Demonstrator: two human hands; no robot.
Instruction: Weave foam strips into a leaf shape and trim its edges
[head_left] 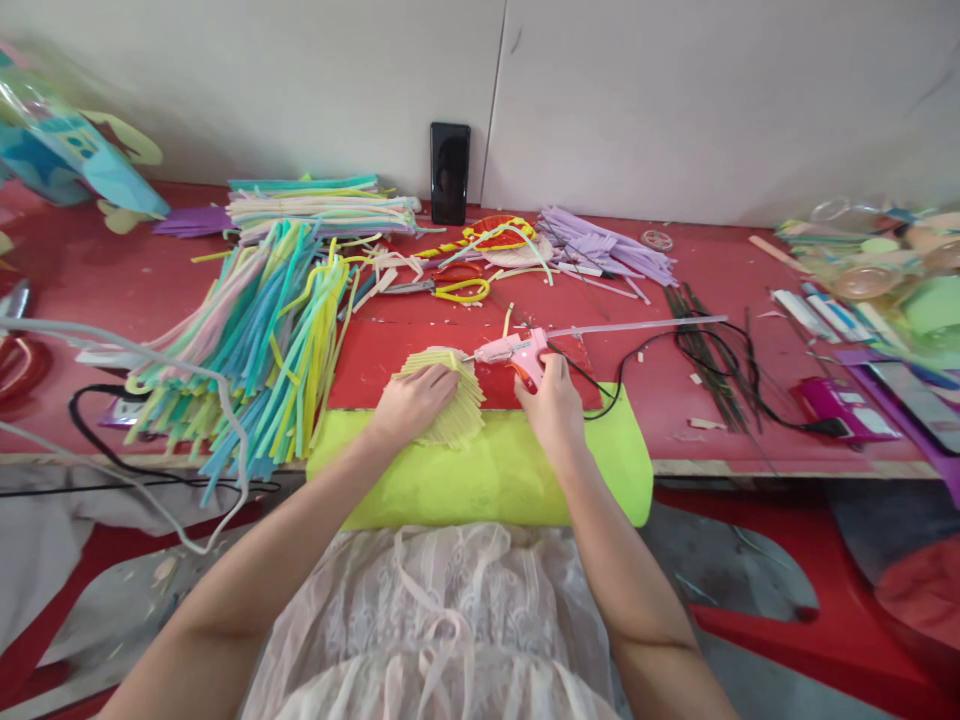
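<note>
My right hand (553, 405) is wrapped round the handle of a pink hot glue gun (501, 348). A long clear glue stick (637, 325) juts out of its back to the right. The nozzle points left and meets the top edge of a pale yellow ribbed piece (461, 405), made of fuzzy strips laid side by side. Over that piece lies my left hand (417, 400), its bent fingers holding it near the nozzle; the fingertips are partly hidden. Under the work are a red board (360, 375) and a lime-green sheet (480, 480) hanging over the table edge.
Bundles of coloured pipe cleaners (247, 330) lie at left. Behind the board are yellow-handled scissors (461, 290) and lilac strips (607, 250). A black phone (450, 175) leans on the wall. A black cord (720, 345) runs to a purple power box (847, 408) at right.
</note>
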